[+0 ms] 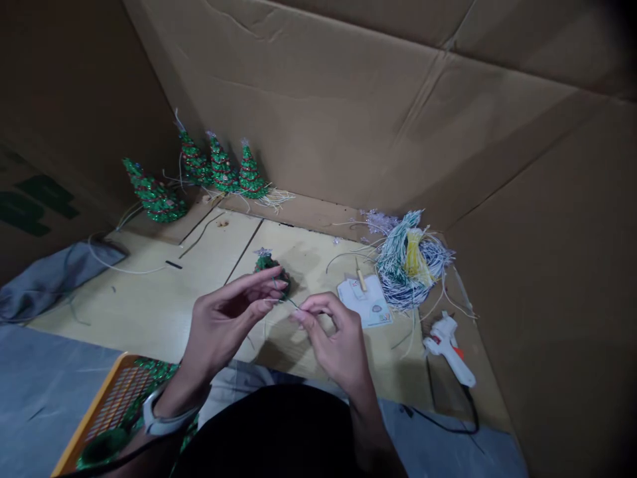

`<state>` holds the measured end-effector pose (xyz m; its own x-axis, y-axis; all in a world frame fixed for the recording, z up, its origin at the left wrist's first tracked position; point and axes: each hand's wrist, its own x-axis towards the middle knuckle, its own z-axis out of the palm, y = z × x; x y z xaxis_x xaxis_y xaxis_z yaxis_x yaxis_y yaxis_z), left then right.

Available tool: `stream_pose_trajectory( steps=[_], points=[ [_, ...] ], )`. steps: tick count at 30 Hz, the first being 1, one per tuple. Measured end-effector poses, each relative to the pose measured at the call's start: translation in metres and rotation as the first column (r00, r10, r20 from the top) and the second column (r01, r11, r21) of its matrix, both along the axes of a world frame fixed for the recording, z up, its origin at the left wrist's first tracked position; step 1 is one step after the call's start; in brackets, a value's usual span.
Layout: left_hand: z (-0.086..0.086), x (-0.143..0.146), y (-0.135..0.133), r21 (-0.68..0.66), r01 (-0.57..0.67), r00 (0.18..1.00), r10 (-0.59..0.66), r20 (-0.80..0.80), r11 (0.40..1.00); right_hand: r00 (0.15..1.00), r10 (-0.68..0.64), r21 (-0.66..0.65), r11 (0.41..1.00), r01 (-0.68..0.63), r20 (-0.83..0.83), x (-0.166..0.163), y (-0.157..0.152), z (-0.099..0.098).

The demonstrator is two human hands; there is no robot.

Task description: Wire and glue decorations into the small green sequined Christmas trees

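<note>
At the near side of the pale wooden worktop (164,305), the right hand (333,335) grips a thin dark-green cord (290,302) between thumb and fingertips, perhaps so that the fine strand stays controlled. The left hand (219,322) is raised opposite with its fingers curved and the thumb beside the cord; whether it also pinches the strand I cannot tell. Just beyond the left fingers is a small dark-green cone-shaped tree topped with a pale star (263,263), partly hidden by them, so its contact with hand or worktop is unclear. Three green tinsel trees with red trim (223,166) stand by the back cardboard wall (338,126), probably set there to leave working room. Right of the hands lie a bundle of white, blue and green strings with a yellow band (398,262) and a white glue gun (450,348), seemingly placed within easy reach.
</note>
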<state>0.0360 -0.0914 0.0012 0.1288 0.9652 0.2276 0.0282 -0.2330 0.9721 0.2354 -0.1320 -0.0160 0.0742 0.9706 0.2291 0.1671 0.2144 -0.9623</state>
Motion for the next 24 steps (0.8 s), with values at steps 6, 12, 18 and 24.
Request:
stream_pose_trajectory(
  steps=[6, 12, 18, 24],
  points=[
    [-0.005, -0.001, -0.013, -0.082, -0.137, 0.988, 0.142, 0.054, 0.987, 1.000, 0.030, 0.017, 0.999, -0.030, -0.003, -0.008, -0.009, -0.010],
    [-0.013, -0.003, -0.022, -0.079, -0.234, 0.972, 0.235, 0.010, 0.969, 0.990, 0.101, -0.018, 0.995, -0.103, -0.094, -0.008, -0.016, -0.014],
    [-0.031, -0.005, -0.024, -0.091, -0.218, 0.976, 0.218, -0.004, 0.972, 0.907, 0.222, -0.092, 0.958, -0.271, -0.358, -0.022, -0.007, -0.023],
    [-0.040, -0.003, -0.017, -0.070, -0.186, 0.980, 0.190, 0.061, 0.980, 0.878, 0.131, -0.112, 0.973, -0.204, -0.459, -0.035, 0.008, -0.033]
  ],
)
